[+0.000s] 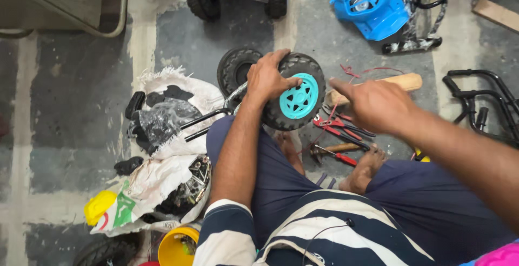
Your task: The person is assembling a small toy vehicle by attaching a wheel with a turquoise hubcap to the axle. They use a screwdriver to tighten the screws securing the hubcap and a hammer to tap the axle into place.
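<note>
I sit on the floor with a small black tyre with a teal hub (298,97) in front of my knees. My left hand (267,77) grips the top of that tyre, fingers curled over the tread. A second black wheel (233,68) sits just behind it on the same axle. My right hand (373,102) hovers to the right of the tyre, index finger stretched toward it, holding nothing. Red-handled pliers (338,128) and a wooden-handled hammer (331,150) lie on the floor under my right hand.
A wooden handle (403,81) lies right of the tyre. A white sack with black parts (162,136) lies at left, a yellow bucket (175,247) below it. A blue toy body shell (370,4) and black metal frames (481,101) lie farther out.
</note>
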